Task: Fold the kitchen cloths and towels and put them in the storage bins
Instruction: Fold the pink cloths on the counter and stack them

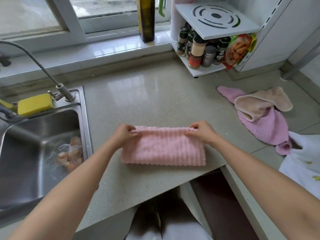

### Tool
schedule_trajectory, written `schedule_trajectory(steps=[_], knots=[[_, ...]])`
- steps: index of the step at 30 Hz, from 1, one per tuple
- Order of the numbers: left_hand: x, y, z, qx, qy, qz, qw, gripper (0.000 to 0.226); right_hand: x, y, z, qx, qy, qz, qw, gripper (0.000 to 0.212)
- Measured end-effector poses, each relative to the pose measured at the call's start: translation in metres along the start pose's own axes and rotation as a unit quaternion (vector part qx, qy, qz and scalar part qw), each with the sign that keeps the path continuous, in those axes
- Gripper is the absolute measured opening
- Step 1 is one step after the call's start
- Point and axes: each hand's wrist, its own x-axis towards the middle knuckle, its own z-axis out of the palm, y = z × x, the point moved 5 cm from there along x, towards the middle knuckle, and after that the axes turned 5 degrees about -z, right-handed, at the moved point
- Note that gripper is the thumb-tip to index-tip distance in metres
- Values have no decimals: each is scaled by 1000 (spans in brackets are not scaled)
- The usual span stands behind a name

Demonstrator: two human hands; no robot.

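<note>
A pink ribbed cloth (162,148) lies folded in half on the grey countertop (138,101), near its front edge. My left hand (125,133) pinches the cloth's far left corner. My right hand (201,130) pinches the far right corner. To the right lie a crumpled purple cloth (265,127) and a beige cloth (259,104) draped over it. A white towel (304,160) with small yellow marks sits at the right edge. No storage bin is in view.
A steel sink (34,144) with a bagged item inside is at the left, with a tap (43,66) and yellow sponge (34,103). A spice rack (207,47) stands at the back right and a dark bottle (146,19) on the windowsill.
</note>
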Motion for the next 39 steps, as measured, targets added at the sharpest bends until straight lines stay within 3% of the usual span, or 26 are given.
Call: schedule_trajectory(steps=[3,6,13,18,21,27,30,33,35,37,39], knots=[[9,-2,-1,-12,101,-23,995,22,9,10,2,-30,71,33,996,25],[15,-3,2,7,155,-34,987,22,13,17,6,-51,78,52,994,26],[16,-2,12,25,176,-35,984,20,12,17,11,-72,84,56,992,21],[-18,-5,16,-90,207,-25,974,45,-19,22,15,5,204,88,975,22],[-41,-18,23,-105,209,-30,972,56,-38,29,24,42,258,86,961,15],[-48,-21,42,37,248,0,968,47,-44,32,36,31,273,75,959,12],[-38,-27,44,100,221,71,967,38,-43,37,30,27,279,84,956,10],[-35,-33,36,170,212,90,958,37,-44,36,27,12,279,92,956,17],[-40,-32,30,187,265,83,942,43,-48,27,28,-96,313,69,942,31],[-45,-11,33,179,325,122,921,45,-48,3,41,-176,333,-12,926,40],[-38,15,53,182,274,175,928,46,-38,-20,72,-196,254,-85,943,50]])
